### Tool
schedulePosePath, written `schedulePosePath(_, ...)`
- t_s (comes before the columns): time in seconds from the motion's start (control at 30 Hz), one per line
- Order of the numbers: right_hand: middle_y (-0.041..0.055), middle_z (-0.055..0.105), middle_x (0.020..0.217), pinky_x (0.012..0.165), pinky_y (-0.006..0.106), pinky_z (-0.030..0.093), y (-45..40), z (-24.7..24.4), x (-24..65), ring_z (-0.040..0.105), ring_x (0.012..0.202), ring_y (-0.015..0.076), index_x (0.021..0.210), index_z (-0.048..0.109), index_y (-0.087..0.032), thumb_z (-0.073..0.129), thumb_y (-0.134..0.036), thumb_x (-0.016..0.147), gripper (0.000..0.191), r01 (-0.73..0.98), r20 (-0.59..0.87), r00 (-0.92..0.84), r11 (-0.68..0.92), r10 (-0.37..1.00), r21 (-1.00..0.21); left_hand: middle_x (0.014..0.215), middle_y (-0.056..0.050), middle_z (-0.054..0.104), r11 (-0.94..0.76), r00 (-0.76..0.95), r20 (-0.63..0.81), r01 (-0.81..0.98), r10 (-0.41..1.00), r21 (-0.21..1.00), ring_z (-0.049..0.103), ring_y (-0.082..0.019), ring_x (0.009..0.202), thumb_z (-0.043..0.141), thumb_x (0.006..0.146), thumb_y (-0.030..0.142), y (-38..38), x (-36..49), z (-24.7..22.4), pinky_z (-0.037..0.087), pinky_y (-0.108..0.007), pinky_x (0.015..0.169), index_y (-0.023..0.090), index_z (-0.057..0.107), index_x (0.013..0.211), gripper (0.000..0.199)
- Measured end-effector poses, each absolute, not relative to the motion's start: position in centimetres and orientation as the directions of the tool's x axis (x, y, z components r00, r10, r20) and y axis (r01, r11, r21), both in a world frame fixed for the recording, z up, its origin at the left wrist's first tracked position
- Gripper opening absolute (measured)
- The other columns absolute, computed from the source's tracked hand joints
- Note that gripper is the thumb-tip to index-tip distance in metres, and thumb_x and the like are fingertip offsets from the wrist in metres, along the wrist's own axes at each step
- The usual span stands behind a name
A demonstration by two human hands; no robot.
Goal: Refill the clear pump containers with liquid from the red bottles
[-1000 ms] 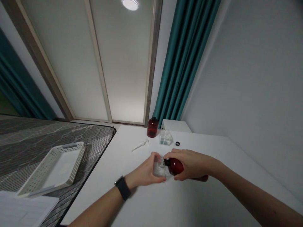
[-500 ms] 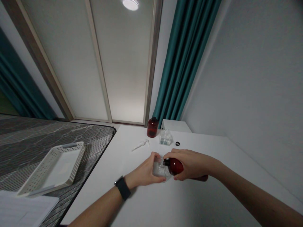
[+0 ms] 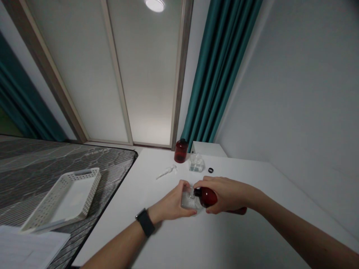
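My left hand (image 3: pixel 179 203) is closed round a clear bottle (image 3: pixel 188 200) low over the white table. My right hand (image 3: pixel 224 194) grips a dark red bottle (image 3: pixel 208 197), tilted so its black neck (image 3: pixel 198 192) points left, right at the mouth of the clear bottle. Whether liquid runs between them I cannot tell. Beyond my hands lies a white pump head with a tube (image 3: pixel 167 171). Another clear bottle (image 3: pixel 196 163) and a second dark red bottle (image 3: pixel 181 151) with a black top stand farther back. A small black ring (image 3: pixel 210 170) lies to their right.
The white table (image 3: pixel 157 239) runs up to the grey wall on the right. On the left, a lower grey patterned surface (image 3: pixel 117 160) holds a white perforated basket (image 3: pixel 81 213) and sheets of paper (image 3: pixel 30 246). A white box-like piece (image 3: pixel 209 148) stands behind the table.
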State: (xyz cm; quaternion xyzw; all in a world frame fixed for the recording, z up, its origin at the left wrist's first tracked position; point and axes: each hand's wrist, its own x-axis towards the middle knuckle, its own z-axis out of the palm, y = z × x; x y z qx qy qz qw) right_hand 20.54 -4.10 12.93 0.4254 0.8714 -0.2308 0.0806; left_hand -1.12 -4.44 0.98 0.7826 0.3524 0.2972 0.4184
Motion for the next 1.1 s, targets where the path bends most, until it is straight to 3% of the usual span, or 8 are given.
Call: schedulePosePath(1.1, 0.0049, 0.062, 0.105, 0.076, 0.037, 0.044, -3.96, 13.34, 20.13, 0.061, 0.092, 0.028, 0.121, 0.06, -0.032, 0.077, -0.035, 0.068, 0.055, 0.77, -0.345, -0.638, 0.56, 0.688, -0.307, 0.112, -0.008, 0.06, -0.397, 0.579, 0.153, 0.322, 0.801, 0.86, 0.06, -0.025, 0.101, 0.082, 0.069, 0.031, -4.36, -1.29, 1.2, 0.047, -0.039, 0.089, 0.02, 0.041, 0.114, 0.062)
